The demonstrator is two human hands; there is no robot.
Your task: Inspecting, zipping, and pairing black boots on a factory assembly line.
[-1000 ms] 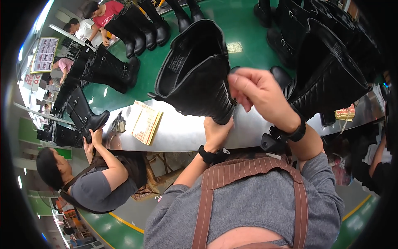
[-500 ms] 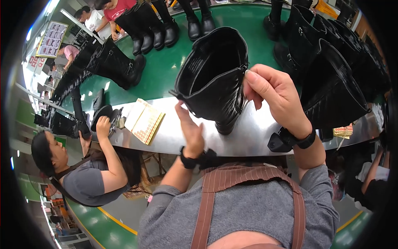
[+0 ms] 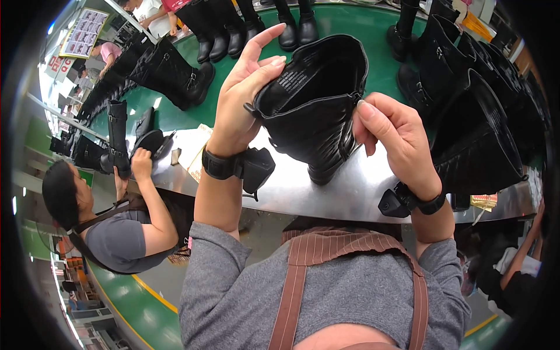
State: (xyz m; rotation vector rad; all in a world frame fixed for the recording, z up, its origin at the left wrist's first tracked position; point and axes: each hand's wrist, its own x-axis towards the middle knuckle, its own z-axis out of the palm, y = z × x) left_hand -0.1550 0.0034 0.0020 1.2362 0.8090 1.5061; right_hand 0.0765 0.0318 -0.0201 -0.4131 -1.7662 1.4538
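Note:
A tall black boot (image 3: 306,131) stands before me on the shiny metal table edge, its wide shaft opening tilted up toward me. Along the right side of the shaft runs a zipper (image 3: 357,97). My right hand (image 3: 391,131) is closed there, thumb and finger pinching the zipper's top end; the pull itself is hidden by the fingers. Against the left side of the opening rests my left hand (image 3: 242,96), its index finger stretched out and its thumb lying near the rim. Pale print shows on the boot's inner lining.
Several black boots (image 3: 478,140) crowd the right side, and others line the far edge of the green table (image 3: 262,76). One boot (image 3: 169,73) lies tilted at left. A co-worker (image 3: 116,227) handles footwear at left. A yellow-and-white card (image 3: 199,160) lies partly behind my left wrist.
My left hand has moved up from below the boot's left corner to the left side of its opening. My right hand keeps its pinch at the zipper. The view has shifted slightly.

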